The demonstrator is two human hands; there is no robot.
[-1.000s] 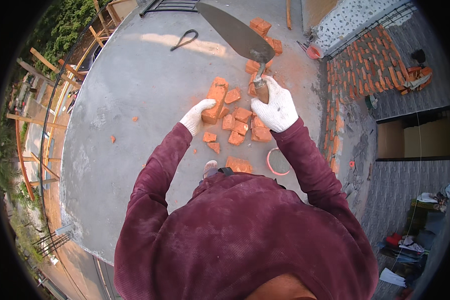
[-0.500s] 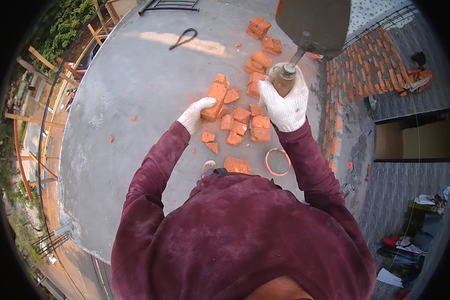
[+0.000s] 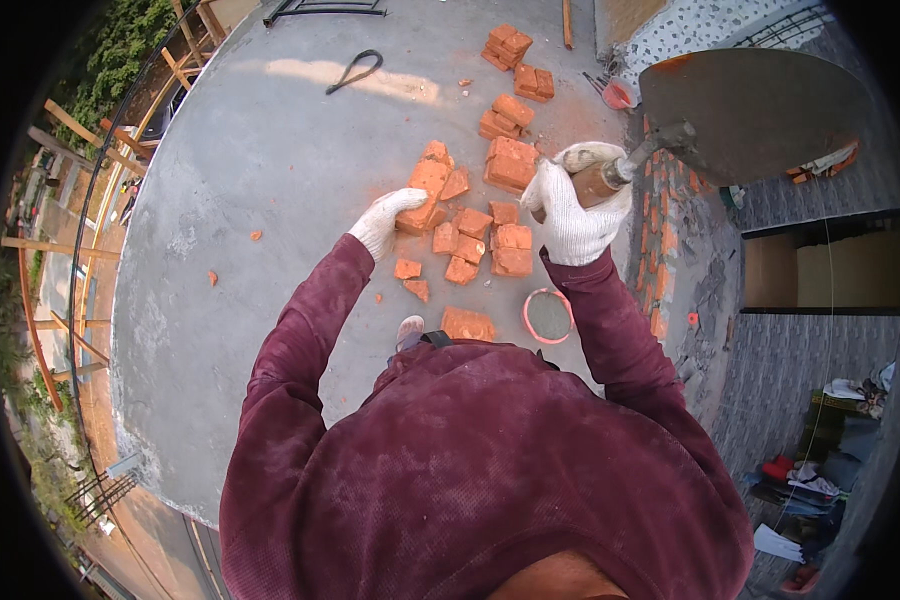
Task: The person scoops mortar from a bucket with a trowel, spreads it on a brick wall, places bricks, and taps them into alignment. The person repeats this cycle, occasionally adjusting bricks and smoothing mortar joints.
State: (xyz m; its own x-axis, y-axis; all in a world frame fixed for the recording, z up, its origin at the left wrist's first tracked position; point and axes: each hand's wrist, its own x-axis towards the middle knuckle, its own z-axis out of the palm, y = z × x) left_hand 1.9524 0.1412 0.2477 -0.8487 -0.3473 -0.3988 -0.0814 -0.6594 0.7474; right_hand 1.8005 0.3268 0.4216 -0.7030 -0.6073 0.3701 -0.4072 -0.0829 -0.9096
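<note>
Grip state, right hand point(image 3: 573, 215): white work glove clenched around the wooden handle point(image 3: 598, 183) of a brick trowel, held raised above the work. Trowel blade point(image 3: 755, 110) extends to the right and upward of the fist, broad face toward the camera, with a rust-coloured mark at its upper left corner.

Grip state, left hand point(image 3: 385, 220): gloved fingers grasping the near end of a long red brick point(image 3: 425, 190), which rests on the concrete slab point(image 3: 260, 160). Whether the brick is pressed flat or slightly lifted cannot be determined from this angle.

Surrounding items: broken brick pieces point(image 3: 485, 245) lie scattered between the two hands and just below them. A larger half brick point(image 3: 510, 165) sits just beside the right hand. Further brick stacks point(image 3: 515, 60) lie well apart toward the far edge of the slab. A pink ring point(image 3: 549, 316) lies on the slab near the right forearm. One shoe tip point(image 3: 408, 328) shows below the pieces. A bent dark cord point(image 3: 355, 70) lies near the far edge.
</note>
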